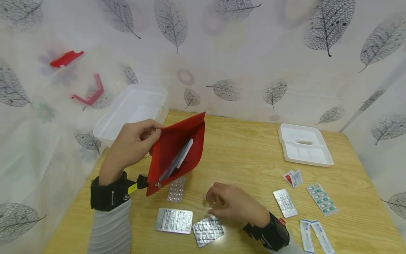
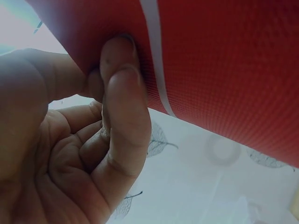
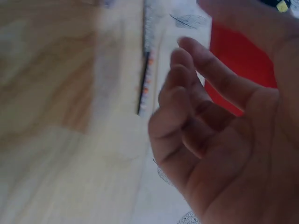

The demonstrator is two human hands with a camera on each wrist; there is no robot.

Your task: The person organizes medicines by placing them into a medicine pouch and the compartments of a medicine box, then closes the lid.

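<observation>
My left hand [image 1: 133, 144] pinches the upper edge of a red pouch [image 1: 198, 151] between thumb and fingers. The pouch is held up above the table with its mouth gaping toward me, and papers or flat packets [image 1: 185, 153] show inside. In the left wrist view the fingertips press on the textured red fabric [image 2: 224, 70] beside a white stripe. Lower right of the pouch, my right hand [image 1: 239, 204] hovers with loosely bent fingers and nothing in them. Close by it lie silver blister packs [image 1: 207, 231], [image 1: 174, 220] and another pill blister [image 1: 176, 190] partly under the pouch.
At right lie a silver blister pack [image 1: 285, 203], a green-capsule blister [image 1: 322, 199], small sachets [image 1: 296, 179] and two narrow packets [image 1: 307, 236]. A white divided tray [image 1: 306, 158] sits behind them. A clear white bin [image 1: 106, 125] stands back left, near red plastic parts [image 1: 95, 95].
</observation>
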